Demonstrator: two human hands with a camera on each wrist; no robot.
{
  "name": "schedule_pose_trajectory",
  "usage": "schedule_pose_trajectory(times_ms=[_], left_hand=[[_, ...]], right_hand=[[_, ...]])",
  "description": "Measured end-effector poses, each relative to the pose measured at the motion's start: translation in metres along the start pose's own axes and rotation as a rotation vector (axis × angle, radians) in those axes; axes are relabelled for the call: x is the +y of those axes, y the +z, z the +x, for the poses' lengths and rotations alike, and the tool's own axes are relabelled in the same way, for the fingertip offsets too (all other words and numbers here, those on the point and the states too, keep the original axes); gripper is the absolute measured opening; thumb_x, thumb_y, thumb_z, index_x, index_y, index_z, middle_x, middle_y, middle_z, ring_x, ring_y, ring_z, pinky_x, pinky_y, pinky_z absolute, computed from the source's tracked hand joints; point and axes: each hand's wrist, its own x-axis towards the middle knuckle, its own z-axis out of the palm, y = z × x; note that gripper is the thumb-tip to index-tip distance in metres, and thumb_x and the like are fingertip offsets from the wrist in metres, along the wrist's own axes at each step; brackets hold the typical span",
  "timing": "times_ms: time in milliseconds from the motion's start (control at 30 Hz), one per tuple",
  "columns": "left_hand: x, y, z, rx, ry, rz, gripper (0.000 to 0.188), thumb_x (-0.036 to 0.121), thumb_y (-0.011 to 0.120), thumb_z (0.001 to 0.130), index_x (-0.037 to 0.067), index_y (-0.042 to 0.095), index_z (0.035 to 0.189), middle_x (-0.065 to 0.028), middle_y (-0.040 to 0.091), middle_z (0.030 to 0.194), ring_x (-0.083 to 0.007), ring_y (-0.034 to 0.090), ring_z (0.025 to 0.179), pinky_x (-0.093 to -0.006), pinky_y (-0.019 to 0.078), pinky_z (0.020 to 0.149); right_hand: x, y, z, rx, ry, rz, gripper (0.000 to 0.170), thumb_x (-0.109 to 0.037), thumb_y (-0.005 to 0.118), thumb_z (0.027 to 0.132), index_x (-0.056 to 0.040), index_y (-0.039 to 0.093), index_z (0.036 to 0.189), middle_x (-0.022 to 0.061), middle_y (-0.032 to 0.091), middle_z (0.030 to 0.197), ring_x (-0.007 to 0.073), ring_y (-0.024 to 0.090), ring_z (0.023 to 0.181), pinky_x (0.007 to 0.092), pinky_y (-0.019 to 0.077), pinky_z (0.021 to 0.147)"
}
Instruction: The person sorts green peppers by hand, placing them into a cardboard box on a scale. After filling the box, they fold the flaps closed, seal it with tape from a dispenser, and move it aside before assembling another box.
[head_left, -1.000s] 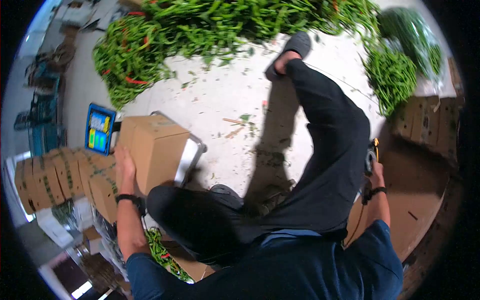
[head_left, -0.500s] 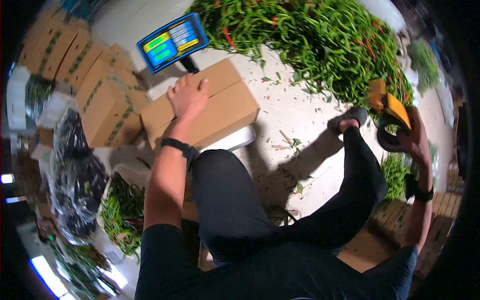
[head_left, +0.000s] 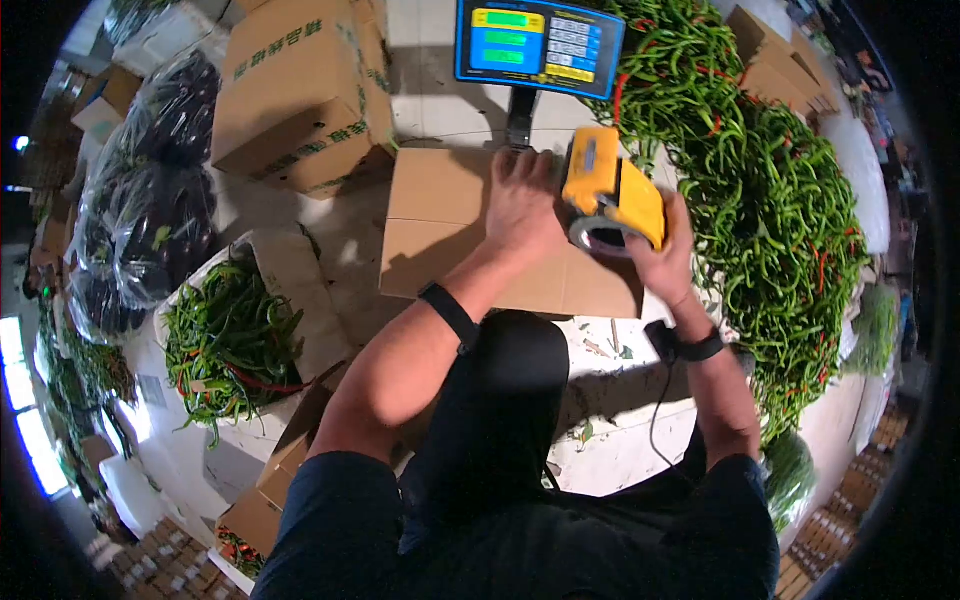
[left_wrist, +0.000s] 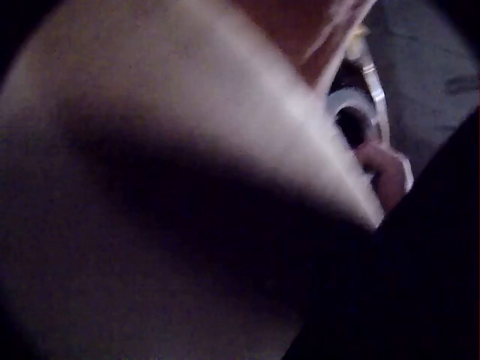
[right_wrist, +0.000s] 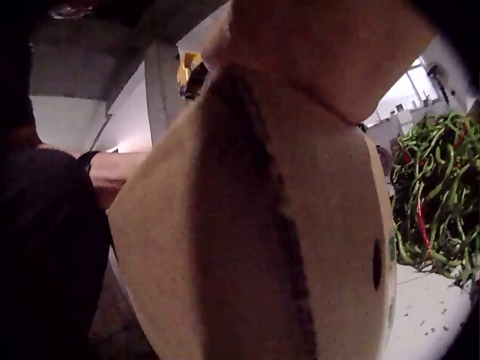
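Tape gun [head_left: 642, 203] at the box [head_left: 435, 215]

Left hand [head_left: 525, 205] rests on box top, fingers relaxed near far edge. Right hand [head_left: 668, 252] grips tape gun at box's right end; contact with box, cannot tell. Box lies before scale display [head_left: 545, 45], printed carton [head_left: 285, 85] on its left, chilli heap [head_left: 770, 220] right.
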Motion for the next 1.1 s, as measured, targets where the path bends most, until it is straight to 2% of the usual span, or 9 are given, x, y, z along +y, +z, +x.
schedule_pose_trajectory(times_ms=[200, 533, 600, 667, 700, 733, 800, 900, 1100], left_hand=[[-0.001, -0.006, -0.005, 0.02, -0.006, -0.025, 0.045, 0.029, 0.064, 0.082, 0.003, 0.056, 0.119, -0.0126, 0.058, 0.115, -0.0278, 0.052, 0.117, -0.0527, 0.0257, 0.112], [-0.005, -0.003, -0.002, -0.161, -0.031, 0.037, 0.048, 0.031, 0.059, 0.089, 0.008, 0.052, 0.13, -0.009, 0.056, 0.126, -0.0243, 0.046, 0.13, -0.0459, 0.0239, 0.116], [-0.007, -0.009, -0.008, -0.199, 0.0, 0.008, 0.046, 0.02, 0.058, 0.091, 0.007, 0.05, 0.135, -0.0103, 0.057, 0.127, -0.0235, 0.051, 0.126, -0.0409, 0.0315, 0.113], [-0.007, -0.028, -0.019, 0.012, -0.364, -1.315, 0.039, 0.019, 0.065, 0.092, 0.007, 0.055, 0.128, -0.0089, 0.063, 0.12, -0.0195, 0.062, 0.111, -0.0374, 0.0487, 0.096], [-0.018, -0.052, -0.02, 0.025, -0.269, -0.792, 0.035, 0.0, 0.054, 0.089, 0.006, 0.063, 0.122, -0.0061, 0.069, 0.103, -0.021, 0.066, 0.09, -0.0304, 0.053, 0.083], [-0.03, -0.047, -0.017, -0.027, -0.695, -1.131, 0.022, 0.012, 0.06, 0.093, 0.003, 0.067, 0.112, -0.004, 0.07, 0.096, -0.0177, 0.067, 0.083, -0.03, 0.0539, 0.075], [-0.014, -0.099, -0.01, 0.021, -1.001, -1.311, 0.03, 0.026, 0.062, 0.097, -0.001, 0.066, 0.11, -0.0068, 0.071, 0.095, -0.0135, 0.066, 0.08, -0.0295, 0.0534, 0.068], [0.011, -0.136, -0.006, -0.101, -1.16, -1.464, 0.039, 0.035, 0.061, 0.099, -0.003, 0.067, 0.105, -0.0081, 0.07, 0.091, -0.0117, 0.065, 0.076, -0.0296, 0.0527, 0.064], [0.02, -0.127, -0.004, -0.202, -0.876, -1.078, 0.03, 0.024, 0.061, 0.1, -0.005, 0.068, 0.106, -0.009, 0.07, 0.088, -0.0124, 0.065, 0.068, -0.0266, 0.0522, 0.06]], right_hand=[[0.021, 0.009, -0.015, -0.026, -0.152, -0.035, 0.046, -0.011, 0.073, 0.086, 0.0017, 0.043, 0.12, 0.0119, 0.055, 0.107, 0.0176, 0.057, 0.096, 0.0303, 0.0477, 0.088], [0.013, 0.01, -0.011, -0.067, -0.224, -0.157, 0.076, -0.01, 0.074, 0.084, 0.0056, 0.033, 0.147, 0.0231, 0.058, 0.129, 0.0296, 0.061, 0.117, 0.0381, 0.0473, 0.102], [0.004, 0.008, -0.011, -0.107, -0.195, -0.135, 0.077, -0.009, 0.073, 0.083, 0.006, 0.032, 0.147, 0.0232, 0.057, 0.133, 0.0302, 0.061, 0.118, 0.0379, 0.0473, 0.102], [0.016, 0.005, -0.013, -0.126, -0.159, -0.105, 0.077, -0.008, 0.072, 0.083, 0.0064, 0.032, 0.147, 0.0246, 0.056, 0.135, 0.0333, 0.06, 0.119, 0.0384, 0.0471, 0.103], [0.023, 0.004, -0.013, -0.117, -0.215, -0.177, 0.078, -0.009, 0.072, 0.084, 0.0042, 0.031, 0.149, 0.0217, 0.056, 0.132, 0.03, 0.061, 0.118, 0.0369, 0.0477, 0.101], [0.025, 0.004, -0.012, -0.109, -0.271, -0.247, 0.078, -0.009, 0.071, 0.086, 0.0019, 0.029, 0.151, 0.0187, 0.057, 0.13, 0.0266, 0.061, 0.116, 0.0354, 0.0483, 0.1], [0.016, 0.004, -0.011, -0.104, -0.316, -0.271, 0.078, -0.007, 0.069, 0.086, 0.002, 0.027, 0.152, 0.0193, 0.058, 0.129, 0.0269, 0.062, 0.115, 0.0359, 0.0488, 0.099], [0.011, 0.006, -0.011, -0.127, -0.241, -0.185, 0.079, -0.004, 0.067, 0.085, 0.003, 0.026, 0.152, 0.0199, 0.058, 0.129, 0.0274, 0.061, 0.116, 0.0366, 0.0485, 0.1], [0.005, 0.006, -0.01, -0.127, -0.225, -0.158, 0.08, -0.001, 0.066, 0.084, 0.0045, 0.025, 0.152, 0.0208, 0.058, 0.129, 0.028, 0.061, 0.116, 0.0371, 0.0484, 0.1]])
